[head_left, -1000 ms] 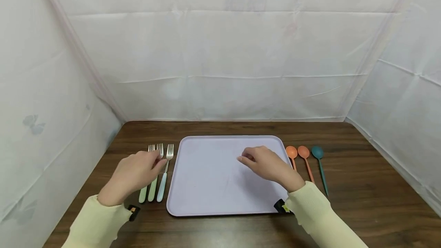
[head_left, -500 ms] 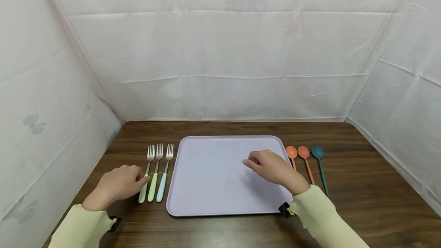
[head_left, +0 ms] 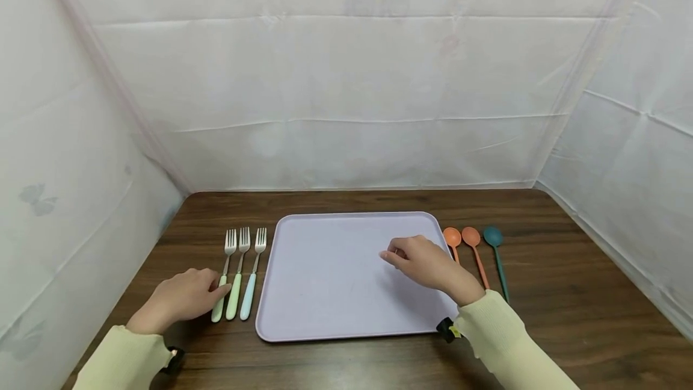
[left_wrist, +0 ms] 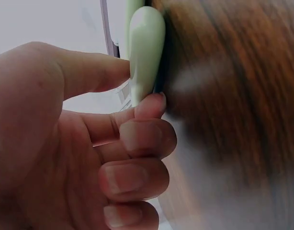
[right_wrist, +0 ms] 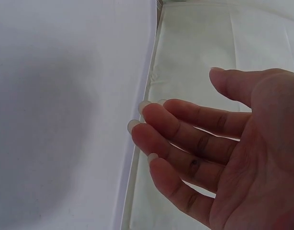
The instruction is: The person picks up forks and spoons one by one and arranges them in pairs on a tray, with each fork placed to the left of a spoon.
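Note:
My left hand [head_left: 180, 298] pinches the light green handle of the leftmost fork [head_left: 217, 310] between thumb and index finger. The left wrist view shows that green handle [left_wrist: 148, 40] close up, its rounded end towards the camera. To its right lie a second green-handled fork [head_left: 234, 295] and a pale blue-handled fork [head_left: 248, 297], all with tines pointing away. Above the right part of a lilac tray [head_left: 319, 275], my right hand [head_left: 425, 262] hovers with loosely bent fingers, holding nothing. The tray's edge passes beyond its fingertips in the right wrist view.
Right of the tray lie an orange spoon [head_left: 452, 237], a red-orange spoon [head_left: 471, 237] and a teal spoon [head_left: 493, 237]. My right forearm partly covers their handles. The dark wooden table [head_left: 574, 294] is enclosed by white cloth walls [head_left: 346, 89].
My left hand has come from above the forks back and left, down to the leftmost fork's handle. My right hand has shifted slightly right. The head view has turned slightly.

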`<state>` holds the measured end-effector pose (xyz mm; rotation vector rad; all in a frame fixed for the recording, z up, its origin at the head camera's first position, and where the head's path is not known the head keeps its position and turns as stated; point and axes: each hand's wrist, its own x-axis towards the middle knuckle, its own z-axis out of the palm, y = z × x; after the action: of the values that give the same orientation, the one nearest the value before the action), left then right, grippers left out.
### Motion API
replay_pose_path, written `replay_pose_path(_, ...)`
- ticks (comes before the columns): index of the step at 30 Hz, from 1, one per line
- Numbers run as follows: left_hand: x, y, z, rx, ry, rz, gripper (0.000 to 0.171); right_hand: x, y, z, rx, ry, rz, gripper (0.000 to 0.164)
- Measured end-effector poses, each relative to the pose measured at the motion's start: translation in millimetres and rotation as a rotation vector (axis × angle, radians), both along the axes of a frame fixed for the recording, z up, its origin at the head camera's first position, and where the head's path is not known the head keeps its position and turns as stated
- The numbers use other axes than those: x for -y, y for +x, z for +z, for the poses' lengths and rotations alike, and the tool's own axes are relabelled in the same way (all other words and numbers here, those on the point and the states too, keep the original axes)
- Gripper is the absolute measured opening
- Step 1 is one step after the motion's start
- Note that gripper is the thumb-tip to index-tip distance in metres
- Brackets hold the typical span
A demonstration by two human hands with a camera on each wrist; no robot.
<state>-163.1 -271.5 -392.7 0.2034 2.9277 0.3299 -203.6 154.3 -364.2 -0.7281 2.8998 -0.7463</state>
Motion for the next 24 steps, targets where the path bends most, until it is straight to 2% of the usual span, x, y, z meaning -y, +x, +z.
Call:
replay_pose_path(6, 1.5, -2.1, -2.3, 0.007, 0.009, -0.006, 0.037, 1.0, 0.6, -1.6, 0.018, -0.008, 0.000, 0.031)
replay_pose_path(18, 7.5, 0.7, -5.2, 0.028, 0.040, 0.013, 0.037, 6.3, 0.2, -3.5, 0.038, -0.026, 0.028, 0.033)
replay_pose_path(24, 10.7, 1.5, -6.4, 0.008, 0.055, 0.019, 0.038, 8.7, 0.2, -3.9, 0.048, -0.027, 0.032, 0.032)
